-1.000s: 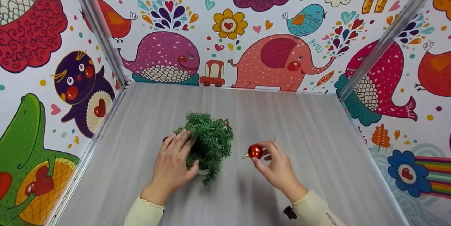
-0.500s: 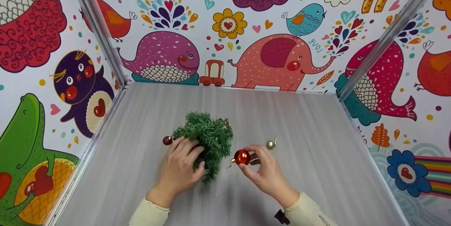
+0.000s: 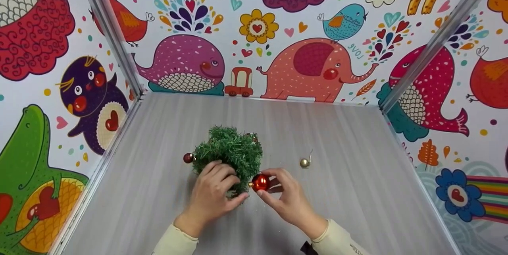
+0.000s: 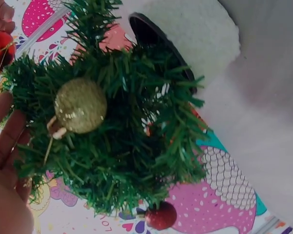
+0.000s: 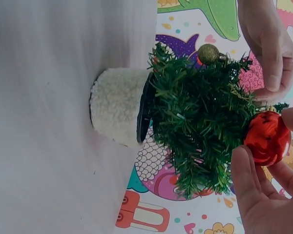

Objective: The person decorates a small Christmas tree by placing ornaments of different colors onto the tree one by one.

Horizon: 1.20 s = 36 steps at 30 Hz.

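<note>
A small green tinsel Christmas tree (image 3: 230,147) stands in a white, rough-textured pot (image 5: 119,105). My left hand (image 3: 214,191) lies against the near side of its branches, fingers loosely bent and thumb apart from them. My right hand (image 3: 287,199) pinches a shiny red bauble (image 3: 260,182) between thumb and fingers. The bauble's gold cap points at the tree, right at the branches by the left thumb. A glittery gold bauble (image 4: 81,105) hangs on the tree, and a dark red bauble (image 4: 160,215) sticks out on its left side.
A small gold bauble (image 3: 304,163) with its loop lies on the grey table (image 3: 337,136), right of the tree. Walls with colourful animal prints (image 3: 309,68) and metal corner posts enclose the table at the back and sides.
My right hand has brought the red bauble leftward to the tree, uncovering the gold bauble on the table. My left hand has slid right and nearer along the branches, uncovering the dark red bauble.
</note>
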Each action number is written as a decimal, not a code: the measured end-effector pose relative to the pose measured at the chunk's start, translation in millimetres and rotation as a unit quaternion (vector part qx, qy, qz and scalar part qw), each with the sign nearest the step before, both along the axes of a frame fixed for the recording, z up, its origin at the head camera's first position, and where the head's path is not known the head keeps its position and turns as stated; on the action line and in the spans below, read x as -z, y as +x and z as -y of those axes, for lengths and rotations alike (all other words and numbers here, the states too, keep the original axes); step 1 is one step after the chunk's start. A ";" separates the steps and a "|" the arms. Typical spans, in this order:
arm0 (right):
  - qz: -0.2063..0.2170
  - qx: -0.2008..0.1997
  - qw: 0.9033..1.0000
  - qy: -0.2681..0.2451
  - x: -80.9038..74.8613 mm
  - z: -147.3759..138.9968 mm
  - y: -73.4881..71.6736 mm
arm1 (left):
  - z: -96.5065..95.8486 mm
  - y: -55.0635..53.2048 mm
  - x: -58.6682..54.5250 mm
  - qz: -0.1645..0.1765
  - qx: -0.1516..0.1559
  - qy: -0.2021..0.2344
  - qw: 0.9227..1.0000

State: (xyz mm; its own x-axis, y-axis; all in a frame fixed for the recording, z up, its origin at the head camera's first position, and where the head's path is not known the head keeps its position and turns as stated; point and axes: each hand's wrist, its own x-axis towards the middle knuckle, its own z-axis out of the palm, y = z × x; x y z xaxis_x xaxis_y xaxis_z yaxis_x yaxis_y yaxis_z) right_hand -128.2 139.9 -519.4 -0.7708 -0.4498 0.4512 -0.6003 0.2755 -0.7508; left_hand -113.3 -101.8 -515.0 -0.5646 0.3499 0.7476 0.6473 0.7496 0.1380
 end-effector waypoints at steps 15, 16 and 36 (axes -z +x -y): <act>0.028 -0.026 0.999 -0.027 -25.6 14.6 17.6 | -5.5 2.0 0.5 0.021 0.009 0.041 0.999; 0.027 -0.025 0.999 -0.028 -25.0 14.8 17.3 | -5.4 2.0 0.2 0.020 0.009 0.040 0.999; 0.049 -0.018 0.999 0.000 -13.6 15.3 18.4 | -0.4 -1.4 -2.6 -0.003 0.007 0.051 0.999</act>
